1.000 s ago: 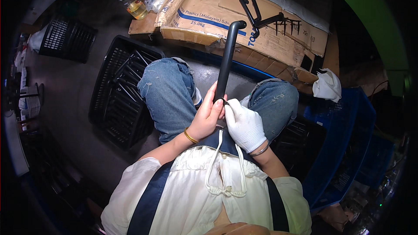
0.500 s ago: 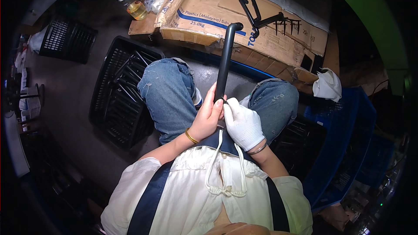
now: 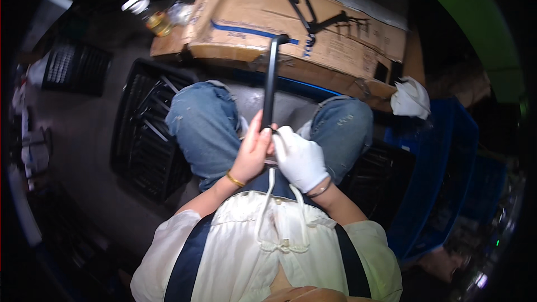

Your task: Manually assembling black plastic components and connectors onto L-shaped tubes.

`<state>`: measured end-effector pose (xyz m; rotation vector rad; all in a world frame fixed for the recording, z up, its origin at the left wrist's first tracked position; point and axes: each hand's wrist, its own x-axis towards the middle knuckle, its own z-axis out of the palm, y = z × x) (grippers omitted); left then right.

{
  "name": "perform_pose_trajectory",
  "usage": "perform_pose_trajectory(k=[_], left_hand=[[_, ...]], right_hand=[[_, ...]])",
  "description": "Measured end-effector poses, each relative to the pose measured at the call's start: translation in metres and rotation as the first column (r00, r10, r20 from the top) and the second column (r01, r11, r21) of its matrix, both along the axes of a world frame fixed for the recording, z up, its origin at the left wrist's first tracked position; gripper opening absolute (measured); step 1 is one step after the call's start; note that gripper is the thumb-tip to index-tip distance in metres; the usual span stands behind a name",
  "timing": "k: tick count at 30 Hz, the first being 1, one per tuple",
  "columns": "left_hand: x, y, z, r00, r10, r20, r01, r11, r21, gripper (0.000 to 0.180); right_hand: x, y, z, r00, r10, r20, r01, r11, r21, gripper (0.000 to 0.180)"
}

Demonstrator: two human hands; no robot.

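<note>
My bare left hand (image 3: 251,154) is wrapped round the near end of a long black bar (image 3: 271,86), which has a short bent tip at its far end. The bar points away from me between my knees, its tip in front of the cardboard. Against the bar's near end, my right hand (image 3: 302,159), in a white glove, pinches with thumb and forefinger. A small dark bit shows at those fingertips, too small and blurred to name.
Ahead lies a flattened cardboard box (image 3: 240,3) bearing a black jointed arm (image 3: 306,17) and several thin black pieces. A white-lidded bottle (image 3: 158,22) stands at its left. A black crate (image 3: 127,151) of black bars is left of my knees; blue bins (image 3: 428,190) stand right.
The whole view has shifted and blurred slightly, so the bar and both hands appear further left. Both hands keep the same hold at the bar's near end.
</note>
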<state>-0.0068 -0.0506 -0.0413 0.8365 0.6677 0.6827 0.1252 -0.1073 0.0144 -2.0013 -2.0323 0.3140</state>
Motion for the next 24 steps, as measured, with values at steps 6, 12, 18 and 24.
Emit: perform_pose_trajectory(k=[6,12,18,24], left_hand=[[-0.011,0.017,0.021,0.999,-0.003,-0.046,-0.007,0.973,-0.23,0.029],[-0.04,0.024,0.021,0.873,-0.467,0.139,0.472,0.743,-0.475,0.047],[-0.07,0.03,0.011,0.753,-0.657,0.017,0.63,0.714,-0.307,0.05],[-0.039,0.034,0.02,0.813,-0.504,-0.292,0.477,0.864,-0.165,0.03]], right_hand=[[0.004,0.012,-0.01,0.775,-0.307,-0.552,0.374,0.927,0.01,0.021],[0.064,0.034,-0.02,0.465,-0.247,-0.85,0.775,0.578,0.255,0.04],[0.058,0.037,-0.013,0.394,-0.256,-0.883,0.705,0.7,0.111,0.018],[0.011,0.035,-0.033,0.469,-0.384,-0.795,0.567,0.821,-0.063,0.028]])
